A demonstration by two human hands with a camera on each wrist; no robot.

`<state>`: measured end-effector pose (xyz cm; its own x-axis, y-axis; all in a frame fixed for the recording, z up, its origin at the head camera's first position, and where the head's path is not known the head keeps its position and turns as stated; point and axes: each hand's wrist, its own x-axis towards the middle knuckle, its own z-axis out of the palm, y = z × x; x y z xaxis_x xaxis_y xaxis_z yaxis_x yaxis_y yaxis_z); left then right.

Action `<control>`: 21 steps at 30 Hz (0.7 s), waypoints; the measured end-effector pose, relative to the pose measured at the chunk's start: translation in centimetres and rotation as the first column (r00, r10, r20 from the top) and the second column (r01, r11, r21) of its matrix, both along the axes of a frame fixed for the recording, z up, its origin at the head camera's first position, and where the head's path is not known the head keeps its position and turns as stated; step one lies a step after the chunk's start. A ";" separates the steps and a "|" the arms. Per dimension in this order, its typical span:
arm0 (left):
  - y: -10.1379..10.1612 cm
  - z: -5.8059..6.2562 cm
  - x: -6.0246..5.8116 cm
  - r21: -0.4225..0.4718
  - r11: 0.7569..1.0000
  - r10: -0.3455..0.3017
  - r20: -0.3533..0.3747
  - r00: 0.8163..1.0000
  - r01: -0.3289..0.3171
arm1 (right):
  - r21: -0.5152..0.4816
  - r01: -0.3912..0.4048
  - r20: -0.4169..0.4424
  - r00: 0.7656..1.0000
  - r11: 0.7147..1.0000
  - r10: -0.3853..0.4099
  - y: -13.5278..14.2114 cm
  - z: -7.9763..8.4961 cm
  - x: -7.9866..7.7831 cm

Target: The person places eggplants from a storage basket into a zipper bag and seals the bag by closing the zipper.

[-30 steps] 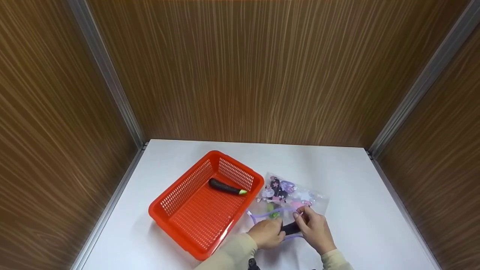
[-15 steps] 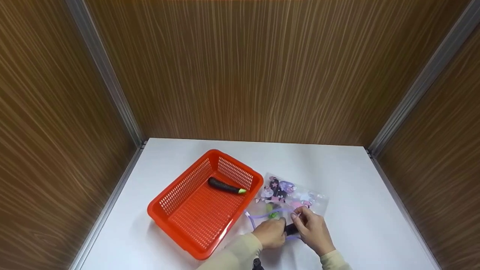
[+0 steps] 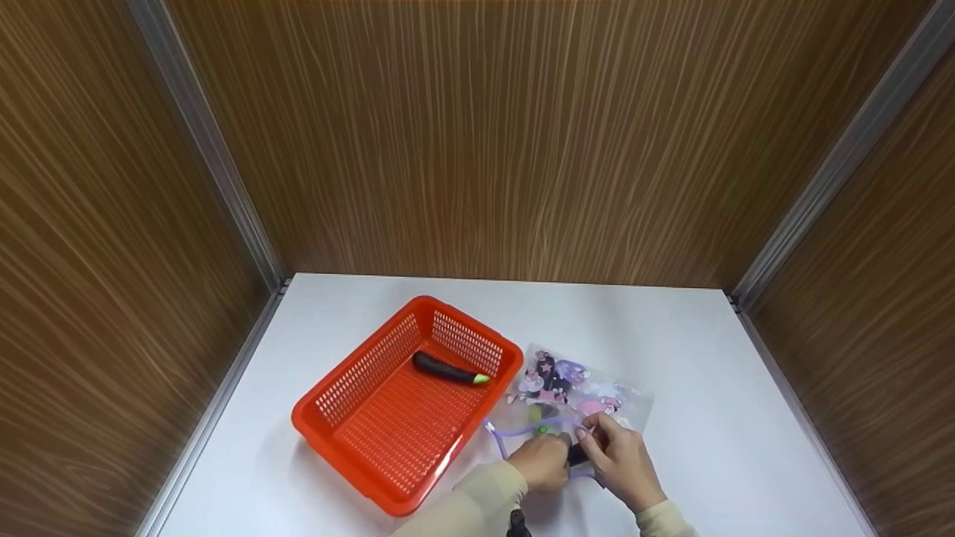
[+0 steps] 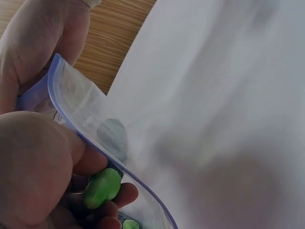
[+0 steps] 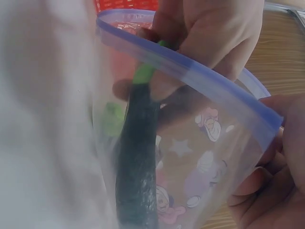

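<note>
The left hand [image 3: 543,461] grips an eggplant [image 5: 137,162] whose green end only wrist views show; the right hand [image 3: 625,459] pinches the zip bag [image 5: 205,176].

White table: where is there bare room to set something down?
Free table: right of the bag; behind the basket, along the wood wall; and left of the basket. Inside the basket, the floor in front of the eggplant is bare. Crowded: beside the basket, where the left hand and right hand work at the bag.
</note>
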<state>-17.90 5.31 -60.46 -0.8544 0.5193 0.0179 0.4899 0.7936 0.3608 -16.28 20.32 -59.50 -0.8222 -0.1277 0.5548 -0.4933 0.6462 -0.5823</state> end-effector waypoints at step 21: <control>1.2 -0.6 -1.3 -0.082 0.987 0.147 0.162 0.976 -0.135 | -0.013 -0.012 -0.004 1.000 1.000 0.012 -0.2 0.1 0.5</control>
